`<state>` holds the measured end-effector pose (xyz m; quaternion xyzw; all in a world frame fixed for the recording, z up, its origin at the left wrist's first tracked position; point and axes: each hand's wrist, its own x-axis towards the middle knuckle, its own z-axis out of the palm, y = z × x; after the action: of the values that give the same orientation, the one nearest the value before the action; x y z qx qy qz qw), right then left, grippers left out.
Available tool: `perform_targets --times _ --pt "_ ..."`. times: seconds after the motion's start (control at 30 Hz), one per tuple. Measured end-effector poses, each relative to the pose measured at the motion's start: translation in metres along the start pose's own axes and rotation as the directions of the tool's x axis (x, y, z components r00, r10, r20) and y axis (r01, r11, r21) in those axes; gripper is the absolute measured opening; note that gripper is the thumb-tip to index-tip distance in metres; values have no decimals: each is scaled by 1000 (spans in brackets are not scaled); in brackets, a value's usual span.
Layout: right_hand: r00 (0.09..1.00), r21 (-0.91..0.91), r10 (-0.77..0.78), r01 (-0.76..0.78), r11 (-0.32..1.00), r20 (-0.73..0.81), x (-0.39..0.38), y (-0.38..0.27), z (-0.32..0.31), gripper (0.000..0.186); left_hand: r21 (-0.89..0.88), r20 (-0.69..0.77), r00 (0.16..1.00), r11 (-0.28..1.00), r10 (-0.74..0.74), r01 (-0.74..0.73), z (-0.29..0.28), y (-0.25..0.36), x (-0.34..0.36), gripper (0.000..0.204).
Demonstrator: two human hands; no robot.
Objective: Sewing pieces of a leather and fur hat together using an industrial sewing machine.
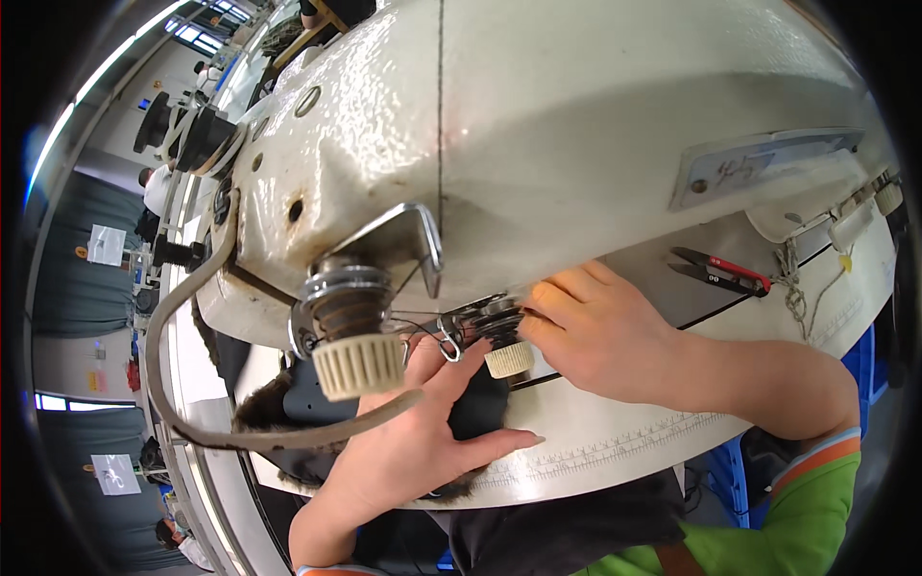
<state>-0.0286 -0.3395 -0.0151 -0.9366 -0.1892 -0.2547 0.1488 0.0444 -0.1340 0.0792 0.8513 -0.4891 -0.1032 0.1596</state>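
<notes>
- The left hand (413, 437) is lying below the sewing machine (538, 134), fingers spread and loose, palm pressing flat on a piece of dark fabric (475, 408) with a furry edge; it is grasping nothing, and its forefinger is reaching up toward the wire hook (448, 343) under the machine's front face.
- The dark fabric is resting on the white table (615, 442) just below the machine, mostly covered by the left hand.
- The right hand (600, 331) is sitting just right of the small knob (508, 359) on the machine's front, fingers curled inward, their tips touching the metal discs (490, 317) behind that knob; whether they are pinching a thread there cannot be told.
- A thin dark thread (423, 326) is running between the two knobs, close to the wire hook.
- The large ribbed cream knob (358, 366) with its spring is projecting from the machine's front, left of the small knob.
- A grey hose (192, 307) is looping down the machine's left side and crossing in front of the left hand.
- A metal bracket (418, 235) is standing on the machine's face just above the large knob.
- Red-handled thread snips (720, 272) are lying on the table to the right of the machine, beyond the right hand.
- A metal plate (768, 163) is fixed on the machine's upper right side.
- Black handwheels (187, 130) are showing at the machine's far left end.
</notes>
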Motion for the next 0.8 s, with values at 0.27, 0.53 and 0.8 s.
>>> perform_targets --times 0.27,0.53,0.8 --pt "999 -35 37 -36 999 27 3 -4 -2 34 -173 -209 973 983 -95 58 32 -34 -9 14" --pt "990 -141 -12 32 990 139 7 -8 -8 35 -376 -189 899 875 -396 306 41 -24 -8 41" --pt "978 -169 -109 139 976 177 14 -13 -2 22 167 -405 908 985 105 -39 54 -43 -8 57"
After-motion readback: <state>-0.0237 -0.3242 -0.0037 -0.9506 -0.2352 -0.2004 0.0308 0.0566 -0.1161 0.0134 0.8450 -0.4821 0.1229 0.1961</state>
